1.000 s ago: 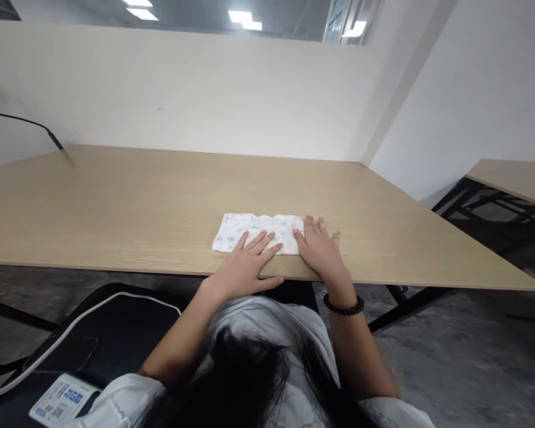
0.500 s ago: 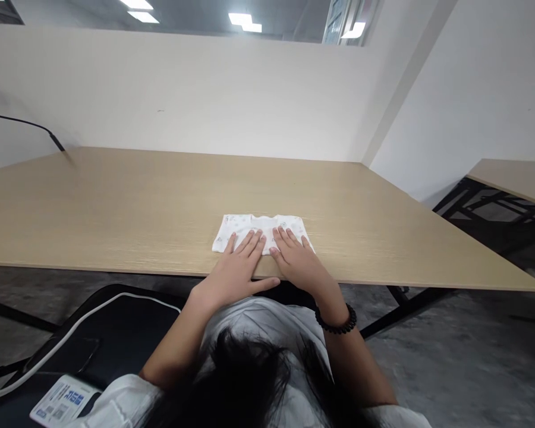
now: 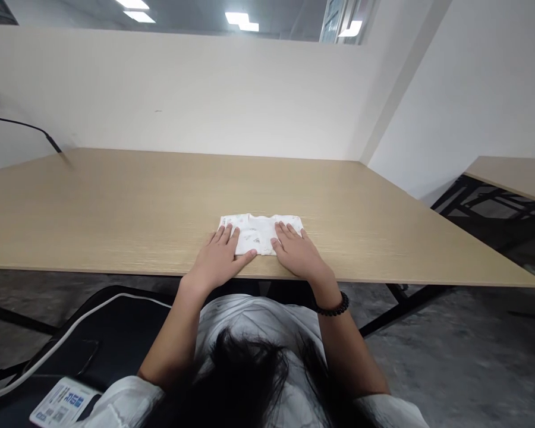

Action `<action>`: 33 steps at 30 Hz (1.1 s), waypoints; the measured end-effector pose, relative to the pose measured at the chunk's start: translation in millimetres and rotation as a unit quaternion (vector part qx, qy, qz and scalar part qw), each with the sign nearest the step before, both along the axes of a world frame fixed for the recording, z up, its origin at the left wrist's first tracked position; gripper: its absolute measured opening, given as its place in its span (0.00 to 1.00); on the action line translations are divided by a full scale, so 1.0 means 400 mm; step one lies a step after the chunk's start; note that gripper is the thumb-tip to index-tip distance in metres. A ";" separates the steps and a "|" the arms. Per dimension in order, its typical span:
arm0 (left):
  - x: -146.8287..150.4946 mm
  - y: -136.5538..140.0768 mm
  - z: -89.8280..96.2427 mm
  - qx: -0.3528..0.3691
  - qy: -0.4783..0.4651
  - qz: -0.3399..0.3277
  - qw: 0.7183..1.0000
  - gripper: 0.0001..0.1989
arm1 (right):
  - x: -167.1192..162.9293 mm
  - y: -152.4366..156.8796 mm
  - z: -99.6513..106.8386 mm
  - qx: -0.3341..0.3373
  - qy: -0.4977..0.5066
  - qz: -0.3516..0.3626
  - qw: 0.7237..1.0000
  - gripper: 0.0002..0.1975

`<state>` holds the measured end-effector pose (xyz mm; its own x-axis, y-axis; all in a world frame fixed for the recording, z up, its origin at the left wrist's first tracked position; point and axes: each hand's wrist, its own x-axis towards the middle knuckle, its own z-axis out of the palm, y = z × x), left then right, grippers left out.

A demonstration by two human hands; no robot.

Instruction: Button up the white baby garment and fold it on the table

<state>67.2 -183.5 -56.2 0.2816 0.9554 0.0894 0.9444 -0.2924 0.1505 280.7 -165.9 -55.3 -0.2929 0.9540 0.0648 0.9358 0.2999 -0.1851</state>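
Observation:
A small white printed garment (image 3: 255, 238), which looks like a folded baby top, lies flat near the front edge of the wooden table (image 3: 138, 202). On its left part rests my left hand (image 3: 218, 255), palm down with the fingers stretched out and the thumb reaching toward the middle. My right hand (image 3: 296, 252) lies flat on the right part of the cloth, fingers extended forward. Between the two hands the middle of the garment shows, with a small dark print. Its lower corners are hidden under my hands.
A black chair (image 3: 116, 333) with a white cable (image 3: 78, 321) and a white printed card (image 3: 62, 401) is at my lower left. At the table's far left is a black cable (image 3: 31, 126). A white wall stands behind; another table (image 3: 512, 175) is at right.
My left hand has slid left across the garment, baring its middle. My right hand remains on the right part, nearly unmoved.

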 end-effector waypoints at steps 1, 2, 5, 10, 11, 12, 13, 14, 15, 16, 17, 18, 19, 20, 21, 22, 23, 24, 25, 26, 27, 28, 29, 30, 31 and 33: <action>-0.006 -0.003 0.007 -0.004 -0.007 -0.006 1.000 0.46 | 0.005 -0.002 -0.002 0.001 -0.001 -0.003 1.000 0.32; -0.013 -0.004 0.015 -0.006 -0.017 -0.013 1.000 0.46 | 0.010 -0.003 -0.003 0.002 -0.001 -0.005 1.000 0.33; -0.034 0.012 0.040 -0.002 -0.038 -0.001 0.999 0.44 | 0.021 -0.007 0.002 0.005 0.007 -0.005 1.000 0.33; -0.036 0.065 0.053 -0.022 -0.002 0.012 1.000 0.45 | 0.013 -0.010 0.007 0.055 0.039 0.072 0.995 0.29; -0.034 0.071 0.050 -0.033 0.007 0.009 0.999 0.45 | 0.011 -0.010 0.006 0.063 0.052 0.098 0.992 0.27; -0.031 0.075 0.046 -0.042 0.014 0.008 0.999 0.45 | 0.009 -0.011 0.003 0.069 0.067 0.117 0.988 0.26; -0.029 0.077 0.042 -0.048 0.017 0.010 0.999 0.45 | 0.007 -0.011 -0.001 0.077 0.083 0.129 0.985 0.25; -0.028 0.077 0.038 -0.050 0.017 0.013 0.998 0.46 | 0.007 -0.010 -0.005 0.086 0.097 0.133 0.983 0.25; -0.027 0.076 0.035 -0.049 0.017 0.016 0.999 0.46 | 0.008 -0.010 -0.009 0.097 0.110 0.134 0.980 0.24; -0.025 0.074 0.033 -0.044 0.016 0.019 0.999 0.47 | 0.009 -0.009 -0.014 0.108 0.119 0.134 0.978 0.22; -0.022 0.072 0.031 -0.034 0.016 0.024 0.999 0.47 | 0.011 -0.007 -0.018 0.119 0.126 0.137 0.975 0.22; -0.017 0.069 0.030 -0.017 0.016 0.028 0.999 0.46 | 0.012 -0.006 -0.022 0.127 0.129 0.140 0.973 0.21; -0.010 0.067 0.029 0.007 0.016 0.025 1.000 0.44 | 0.014 -0.006 -0.026 0.134 0.132 0.143 0.972 0.21; -0.002 0.064 0.027 0.034 0.013 0.009 0.999 0.41 | 0.015 -0.005 -0.028 0.139 0.134 0.143 0.971 0.20; 0.007 0.061 0.024 0.059 0.008 -0.024 0.998 0.37 | 0.016 -0.005 -0.030 0.143 0.135 0.143 0.970 0.20; 0.017 0.057 0.020 0.077 0.001 -0.071 0.995 0.34 | 0.017 -0.005 -0.031 0.145 0.135 0.144 0.970 0.20; 0.026 0.053 0.015 0.086 -0.008 -0.121 0.989 0.32 | 0.017 -0.006 -0.032 0.145 0.134 0.145 0.969 0.20; 0.035 0.048 0.009 0.087 -0.019 -0.162 0.983 0.30 | 0.018 -0.006 -0.032 0.143 0.133 0.147 0.970 0.21; 0.041 0.043 0.004 0.083 -0.030 -0.186 0.979 0.30 | 0.018 -0.007 -0.032 0.140 0.130 0.148 0.970 0.21; 0.046 0.038 -0.002 0.077 -0.042 -0.193 0.977 0.30 | 0.018 -0.007 -0.031 0.138 0.127 0.148 0.971 0.21; 0.049 0.034 -0.006 0.071 -0.054 -0.186 0.979 0.30 | 0.019 -0.007 -0.031 0.135 0.124 0.145 0.972 0.21; 0.051 0.031 -0.010 0.066 -0.065 -0.174 0.980 0.30 | 0.018 -0.007 -0.031 0.134 0.120 0.141 0.973 0.22; 0.051 0.028 -0.012 0.060 -0.073 -0.164 0.982 0.31 | 0.018 -0.007 -0.031 0.132 0.115 0.137 0.975 0.22; 0.051 0.027 -0.013 0.055 -0.078 -0.158 0.983 0.31 | 0.018 -0.008 -0.031 0.130 0.110 0.132 0.977 0.22; 0.050 0.026 -0.014 0.051 -0.081 -0.155 0.983 0.31 | 0.018 -0.008 -0.030 0.127 0.103 0.127 0.978 0.23; 0.048 0.027 -0.014 0.045 -0.082 -0.149 0.984 0.33 | 0.016 -0.009 -0.030 0.117 0.086 0.116 0.983 0.23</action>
<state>86.2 -172.6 -61.8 0.5232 0.8184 0.2375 0.7796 -0.5723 0.2545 287.3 -169.4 -67.2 -0.4668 0.8156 0.3419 0.7979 0.5551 -0.2351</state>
